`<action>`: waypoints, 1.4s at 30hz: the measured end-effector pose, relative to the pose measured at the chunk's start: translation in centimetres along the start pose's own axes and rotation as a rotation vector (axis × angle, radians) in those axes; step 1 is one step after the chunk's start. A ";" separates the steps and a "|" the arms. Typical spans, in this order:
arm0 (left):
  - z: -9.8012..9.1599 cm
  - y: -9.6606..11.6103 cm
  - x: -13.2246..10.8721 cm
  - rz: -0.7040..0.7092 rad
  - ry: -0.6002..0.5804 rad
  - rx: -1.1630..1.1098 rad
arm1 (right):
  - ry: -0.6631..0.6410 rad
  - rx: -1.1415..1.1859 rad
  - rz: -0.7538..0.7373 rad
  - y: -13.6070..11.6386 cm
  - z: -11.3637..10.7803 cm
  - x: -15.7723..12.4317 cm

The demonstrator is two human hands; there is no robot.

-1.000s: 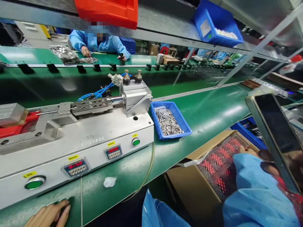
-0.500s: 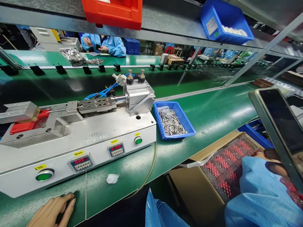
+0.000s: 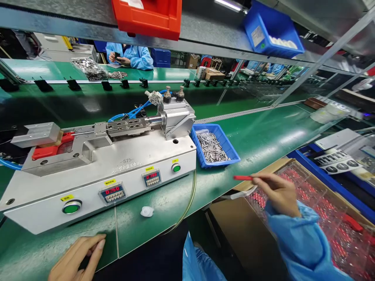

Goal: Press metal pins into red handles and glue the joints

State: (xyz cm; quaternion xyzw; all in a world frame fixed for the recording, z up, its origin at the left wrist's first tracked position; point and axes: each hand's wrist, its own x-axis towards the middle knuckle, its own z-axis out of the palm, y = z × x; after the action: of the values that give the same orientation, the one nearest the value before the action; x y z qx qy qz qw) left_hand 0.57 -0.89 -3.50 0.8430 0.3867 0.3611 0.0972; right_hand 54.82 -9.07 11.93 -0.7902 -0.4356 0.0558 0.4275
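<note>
I'm watching the person's right hand [image 3: 279, 193] pinch a slim red plastic piece [image 3: 242, 178] by one end, thumb and fingertips closed on it, the free end pointing left. The piece is by the near edge of the green workbench [image 3: 254, 134], between the blue parts bin [image 3: 219, 164] and the open cardboard box [image 3: 243, 226]. That box sits just under the hand and blue sleeve, and in it lie clear plastic trays [image 3: 325, 191] full of red pieces.

The left hand [image 3: 77, 259] rests at the bench's near edge, in front of the press machine [image 3: 137, 156], fingers loosely curled and thumb close to the forefinger. Its palm is turned from me, so I cannot tell whether the fingers close on anything. A round green push button [image 3: 72, 208] is the nearest control to it.

At the machine's left end another red part [image 3: 48, 151] sits beneath a metal block [image 3: 43, 134], a thin rod reaching to it. Two lit red displays [image 3: 112, 192] show on the front. The blue bin, just beside the machine's right end, holds small metal pins [image 3: 215, 148]. A small white cap [image 3: 147, 211] lies on the bench between the left hand and a clear tube [image 3: 191, 197]. Across the line, a co-worker [image 3: 142, 58] in blue holds a small dark object.
</note>
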 end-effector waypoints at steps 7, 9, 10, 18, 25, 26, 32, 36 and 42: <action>0.7 6.4 3.6 0.032 -0.096 -0.321 | -0.937 0.568 -0.489 -11.3 11.8 -7.8; 0.9 7.3 3.8 0.022 -0.103 -0.427 | -0.977 0.662 -0.473 -12.6 14.6 -9.5; 0.9 7.4 3.7 0.003 -0.105 -0.472 | -0.982 0.679 -0.455 -12.9 15.7 -10.3; 0.1 4.7 0.2 -0.583 -0.056 -0.660 | -0.489 0.409 -0.448 -11.7 19.3 -12.9; 0.2 4.3 2.2 -0.860 0.038 -0.839 | -0.589 0.291 -0.453 -10.2 24.5 -13.6; 0.3 4.3 2.4 -0.869 0.044 -0.850 | -0.591 0.299 -0.462 -10.2 24.9 -13.7; -0.1 4.6 2.8 -0.855 0.063 -0.877 | -0.695 0.367 -0.396 -11.1 23.4 -13.5; -0.8 4.9 3.3 -0.836 0.088 -0.870 | -0.684 0.392 -0.423 -12.5 21.8 -13.5; -1.2 5.4 3.7 -0.833 0.130 -0.871 | -0.376 0.427 -0.352 -13.5 21.4 -14.5</action>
State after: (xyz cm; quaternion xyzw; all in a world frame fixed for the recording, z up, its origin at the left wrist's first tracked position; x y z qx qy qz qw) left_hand 4.46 -2.04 1.73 0.4795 0.5059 0.4686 0.5427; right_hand 27.43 -2.85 4.19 -0.5711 -0.6152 0.2161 0.4987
